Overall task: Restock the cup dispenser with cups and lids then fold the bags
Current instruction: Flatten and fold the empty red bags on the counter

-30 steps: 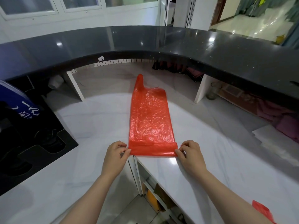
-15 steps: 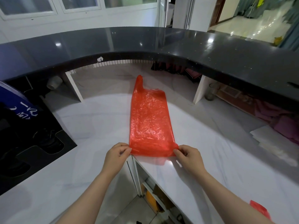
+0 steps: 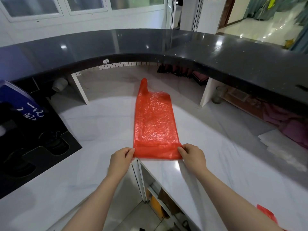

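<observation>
L hand (image 3: 120,160) fingers pinch near-left corner of thin crinkled red plastic bag (image 3: 154,120) | R hand (image 3: 191,156) fingers pinch near-right corner | near edge folded over in narrow band | bag flat on white marble counter (image 3: 103,124), handle end away from person.

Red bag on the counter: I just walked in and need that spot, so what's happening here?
A person is folding a red plastic bag laid flat on the white marble counter. The left hand and right hand each pinch a near corner, with a narrow fold turned up along the near edge. The handle end points away, not yet folded. Another red scrap lies at the lower right.
</observation>
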### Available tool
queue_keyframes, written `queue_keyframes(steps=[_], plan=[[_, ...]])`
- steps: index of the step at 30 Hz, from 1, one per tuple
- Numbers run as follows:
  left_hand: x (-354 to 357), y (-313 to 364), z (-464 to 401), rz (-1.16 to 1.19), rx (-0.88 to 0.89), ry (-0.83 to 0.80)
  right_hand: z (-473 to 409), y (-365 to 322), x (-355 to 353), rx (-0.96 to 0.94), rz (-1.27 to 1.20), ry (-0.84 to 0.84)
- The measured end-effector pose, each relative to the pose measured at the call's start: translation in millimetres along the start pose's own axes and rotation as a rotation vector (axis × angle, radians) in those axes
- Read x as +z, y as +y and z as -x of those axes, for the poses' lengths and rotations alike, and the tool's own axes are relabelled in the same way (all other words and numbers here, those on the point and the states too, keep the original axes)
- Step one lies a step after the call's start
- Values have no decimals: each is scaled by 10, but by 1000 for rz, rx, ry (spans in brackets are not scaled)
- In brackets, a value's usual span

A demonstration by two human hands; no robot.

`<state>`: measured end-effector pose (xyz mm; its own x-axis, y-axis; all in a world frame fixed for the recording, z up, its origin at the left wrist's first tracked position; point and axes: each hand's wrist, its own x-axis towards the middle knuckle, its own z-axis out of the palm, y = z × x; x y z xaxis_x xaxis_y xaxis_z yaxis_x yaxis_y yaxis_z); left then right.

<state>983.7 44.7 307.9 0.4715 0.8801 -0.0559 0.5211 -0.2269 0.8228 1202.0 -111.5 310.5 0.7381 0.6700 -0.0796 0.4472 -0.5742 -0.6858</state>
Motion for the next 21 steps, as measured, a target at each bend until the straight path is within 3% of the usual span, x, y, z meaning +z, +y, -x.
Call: queue_keyframes(steps=[9,15,21], plan=[[26,72,23,-43,-49,49,16,-63,44,-57,65,41],[86,86,46,-190,-35,49,11,-83,98,-61,170,52],[110,86,75,-224,-21,73,43,-38,106,-131,175,160]])
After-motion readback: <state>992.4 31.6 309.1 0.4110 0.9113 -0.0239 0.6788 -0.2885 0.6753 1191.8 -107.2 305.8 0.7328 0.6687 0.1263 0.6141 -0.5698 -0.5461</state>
